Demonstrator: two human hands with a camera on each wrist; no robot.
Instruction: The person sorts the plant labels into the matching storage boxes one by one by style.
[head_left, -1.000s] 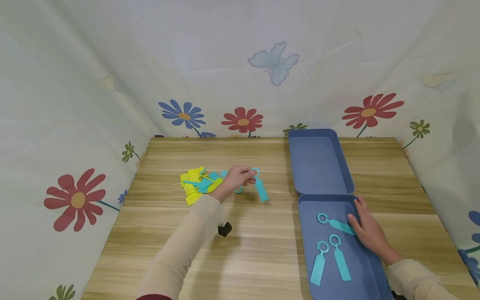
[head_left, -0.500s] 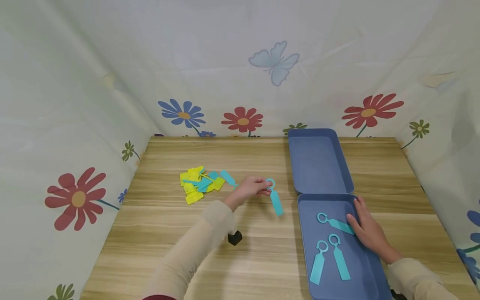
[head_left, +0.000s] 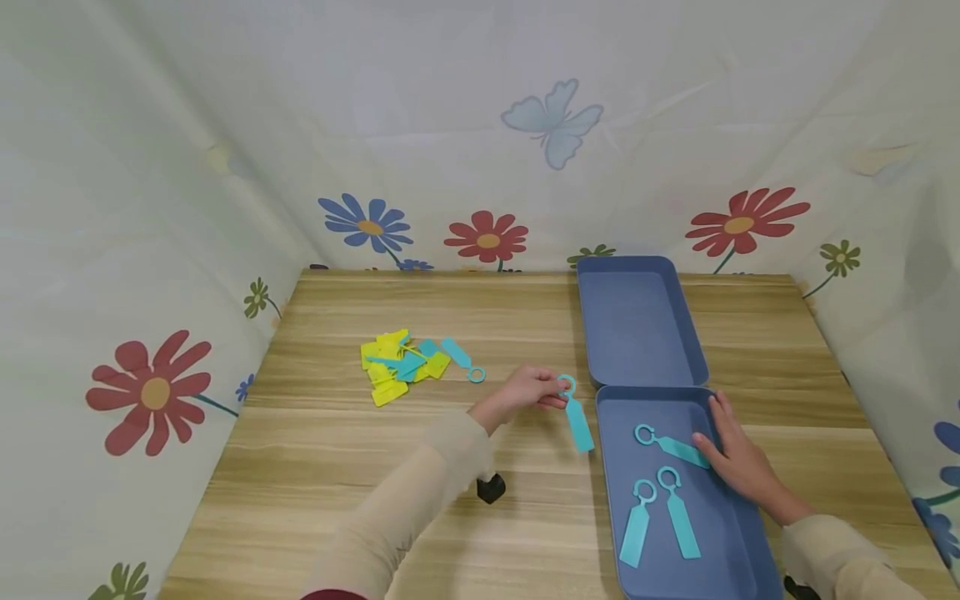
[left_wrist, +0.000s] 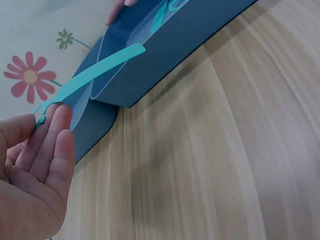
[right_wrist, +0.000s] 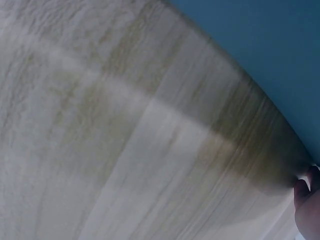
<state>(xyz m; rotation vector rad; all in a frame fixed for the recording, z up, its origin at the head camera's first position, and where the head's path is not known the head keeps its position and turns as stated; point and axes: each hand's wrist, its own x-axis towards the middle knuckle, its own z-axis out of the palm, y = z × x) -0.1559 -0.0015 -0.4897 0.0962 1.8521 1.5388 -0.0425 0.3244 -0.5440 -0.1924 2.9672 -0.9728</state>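
Note:
In the head view my left hand (head_left: 528, 390) pinches a teal hook-ring tag (head_left: 578, 423) by its ring, just left of the near blue tray (head_left: 609, 500). The tag's flat blade hangs down toward the tray's left wall. The left wrist view shows the same tag (left_wrist: 100, 70) between thumb and fingertips. Inside the near tray lie three more teal tags (head_left: 681, 521), rings pointing mostly away from me or left. My right hand (head_left: 742, 462) grips that tray's right wall, thumb on the inner side near the end of one tag; its fingers are partly hidden.
A heap of yellow and teal tags (head_left: 397, 367) lies on the left of the wooden table (head_left: 337, 483). One teal tag (head_left: 459, 357) rests beside it. Behind the near tray stands a second blue tray (head_left: 637, 325). A floral-printed sheet (head_left: 420, 150) borders the table.
My left hand has carried the teal tag rightward and nearer to me, from beside the heap to the near tray's left edge. My right hand has stayed at the tray.

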